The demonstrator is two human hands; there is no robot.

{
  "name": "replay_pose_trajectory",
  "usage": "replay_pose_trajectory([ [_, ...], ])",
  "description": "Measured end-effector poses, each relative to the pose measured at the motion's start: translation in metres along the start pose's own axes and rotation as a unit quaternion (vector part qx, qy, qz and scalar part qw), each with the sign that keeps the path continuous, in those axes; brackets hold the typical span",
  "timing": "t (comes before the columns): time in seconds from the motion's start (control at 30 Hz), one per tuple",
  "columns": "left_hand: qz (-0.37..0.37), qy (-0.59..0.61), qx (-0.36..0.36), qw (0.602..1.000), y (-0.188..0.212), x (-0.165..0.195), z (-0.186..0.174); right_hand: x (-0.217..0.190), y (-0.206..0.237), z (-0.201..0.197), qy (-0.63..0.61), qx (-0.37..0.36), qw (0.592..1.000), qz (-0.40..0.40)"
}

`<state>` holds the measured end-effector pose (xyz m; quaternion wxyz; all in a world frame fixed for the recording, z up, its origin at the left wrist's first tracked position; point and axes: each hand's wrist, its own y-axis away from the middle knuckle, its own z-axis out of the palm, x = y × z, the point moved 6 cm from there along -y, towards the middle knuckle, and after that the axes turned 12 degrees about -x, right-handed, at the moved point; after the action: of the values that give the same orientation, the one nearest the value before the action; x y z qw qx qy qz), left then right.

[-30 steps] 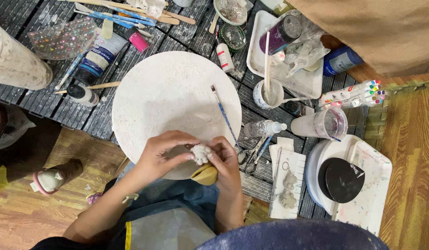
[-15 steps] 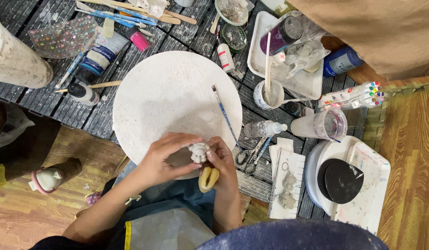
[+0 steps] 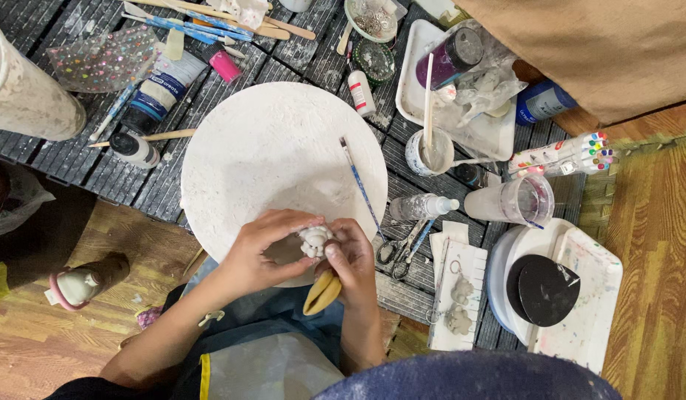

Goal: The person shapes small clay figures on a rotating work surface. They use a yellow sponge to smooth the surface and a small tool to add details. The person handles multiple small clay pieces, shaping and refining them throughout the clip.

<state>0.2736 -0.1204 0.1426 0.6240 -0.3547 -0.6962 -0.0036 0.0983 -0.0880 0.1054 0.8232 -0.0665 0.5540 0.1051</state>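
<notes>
Since the earlier frames, your hands have drifted slightly toward the near edge of the large round white plaster-dusted board [image 3: 276,159], and the yellow tool now hangs lower below your right palm; the rest of the slatted dark table [image 3: 47,148] reads unchanged. Risk, judged from this view: the work sits at the board's near rim, above your lap, so a slip of grip would likely drop it off the board rather than onto it. Second risk: the thin blue-handled paintbrush [image 3: 360,187] lies just beside your right wrist, and a sweep of that arm could knock it toward the grey scissors [image 3: 402,248]. Third: pressing too hard could flatten the modelled bumps. Left hand [image 3: 265,255]: curled narrowly, thumb and fingertips closed on the small white lumpy clay figure [image 3: 315,241]. Right hand [image 3: 352,261]: also curled close, fingertips touching the figure from the other side, while a small yellow curved tool [image 3: 322,292] is tucked under the palm.
</notes>
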Motion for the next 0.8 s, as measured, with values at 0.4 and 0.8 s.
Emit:
replay_pose_trajectory([
  [0.4,-0.002,-0.01,-0.003,1.0,0.004,-0.002,0.001,-0.002,-0.003,-0.012,0.004,-0.016,1.0,-0.006],
  [0.8,-0.01,-0.011,0.029,0.999,0.006,-0.005,-0.005,0.007,0.003,-0.014,0.091,-0.027,0.993,0.073],
])
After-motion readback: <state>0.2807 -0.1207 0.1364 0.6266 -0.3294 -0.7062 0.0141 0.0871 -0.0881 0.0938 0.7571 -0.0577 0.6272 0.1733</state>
